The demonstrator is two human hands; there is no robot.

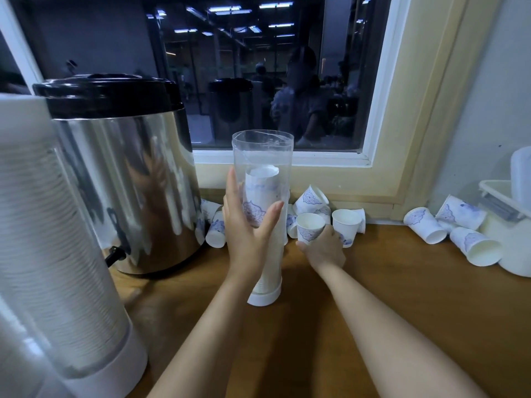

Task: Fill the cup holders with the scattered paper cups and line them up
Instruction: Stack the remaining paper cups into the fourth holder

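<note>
At centre frame, the left hand (247, 228) clasps the clear cup holder (263, 152) while the right hand (323, 249) grips a paper cup (309, 225).

Wooden counter (373, 282), runs to wall. L: steel drinks urn (129, 182), black lid, tap to front. Near L: big cup holder (57, 254), packed w/ stacked cups. Ctr: clear cup holder (263, 156) upright on white base. Back by wall: loose paper cups (311, 198), mostly tipped. R: three more cups (425, 225) on their sides, just beside white container (517, 254).
</note>
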